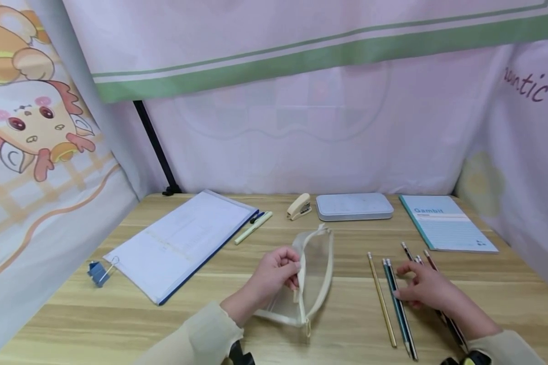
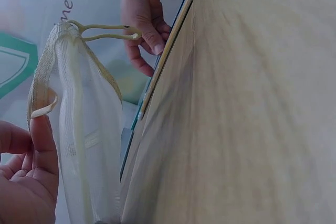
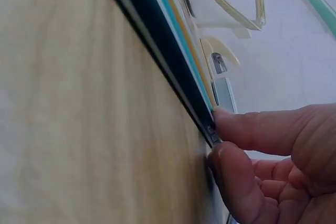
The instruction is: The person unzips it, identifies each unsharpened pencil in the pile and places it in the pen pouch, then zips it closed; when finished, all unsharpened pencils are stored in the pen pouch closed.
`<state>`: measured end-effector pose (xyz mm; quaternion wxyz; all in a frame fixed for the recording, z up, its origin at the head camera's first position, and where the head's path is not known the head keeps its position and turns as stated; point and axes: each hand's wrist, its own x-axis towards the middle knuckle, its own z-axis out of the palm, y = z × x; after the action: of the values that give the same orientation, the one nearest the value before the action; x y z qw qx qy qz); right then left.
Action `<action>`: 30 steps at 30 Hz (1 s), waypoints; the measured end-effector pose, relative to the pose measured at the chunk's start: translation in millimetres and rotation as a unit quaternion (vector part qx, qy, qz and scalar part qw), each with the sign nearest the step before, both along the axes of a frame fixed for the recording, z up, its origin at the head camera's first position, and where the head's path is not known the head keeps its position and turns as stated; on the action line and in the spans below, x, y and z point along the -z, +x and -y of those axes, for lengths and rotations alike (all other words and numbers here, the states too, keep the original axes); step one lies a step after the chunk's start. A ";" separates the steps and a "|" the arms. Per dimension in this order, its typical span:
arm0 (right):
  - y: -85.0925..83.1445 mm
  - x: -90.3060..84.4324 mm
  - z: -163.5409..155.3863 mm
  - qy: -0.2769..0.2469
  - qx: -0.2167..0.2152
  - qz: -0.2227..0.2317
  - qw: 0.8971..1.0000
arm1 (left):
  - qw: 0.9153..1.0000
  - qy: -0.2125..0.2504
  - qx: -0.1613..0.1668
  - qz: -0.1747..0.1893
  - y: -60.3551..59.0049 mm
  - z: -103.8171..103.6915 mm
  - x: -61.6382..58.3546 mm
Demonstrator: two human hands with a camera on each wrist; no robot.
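A mesh pouch (image 1: 312,274) is held open at table centre, its edge pinched by the left hand (image 1: 274,276). At three o'clock, pencils (image 1: 394,304) are apparently being pinched by the right hand (image 1: 426,289). At twelve o'clock lies a tin case (image 1: 354,206).

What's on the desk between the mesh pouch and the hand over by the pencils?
In the head view, one yellow pencil and bare wood lie between the mesh pouch and the right hand, whose fingers touch the dark pencils.
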<state>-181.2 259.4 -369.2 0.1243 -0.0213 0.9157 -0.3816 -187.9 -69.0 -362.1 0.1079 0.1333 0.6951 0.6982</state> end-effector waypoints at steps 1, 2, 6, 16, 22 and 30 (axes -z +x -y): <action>-0.3 0.0 0.0 -0.004 -0.002 0.004 1.000 | 1.000 0.001 0.001 -0.001 0.2 -0.1 -0.1; -0.6 -0.3 0.1 -0.006 -0.002 0.008 1.000 | 1.000 0.001 0.003 -0.002 0.5 -0.1 -0.3; -3.0 -2.6 2.1 0.015 -0.004 0.015 1.000 | 1.000 0.005 0.009 -0.004 0.8 -0.3 -0.2; -11.5 -5.0 8.9 0.102 -0.016 0.018 0.994 | 1.000 0.006 0.010 0.000 0.5 -0.6 -0.5; -12.0 -4.2 1.5 0.067 -0.008 0.030 0.997 | 1.000 0.007 0.016 -0.002 -1.1 -1.9 1.9; -10.9 -20.4 -0.6 -0.064 0.014 -0.018 0.998 | 1.000 0.005 0.019 0.004 -1.3 -2.2 2.8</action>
<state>-192.1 260.0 -348.8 0.1002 -0.0231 0.8916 -0.4411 -189.2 -66.7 -364.9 0.1231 0.1441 0.6884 0.7002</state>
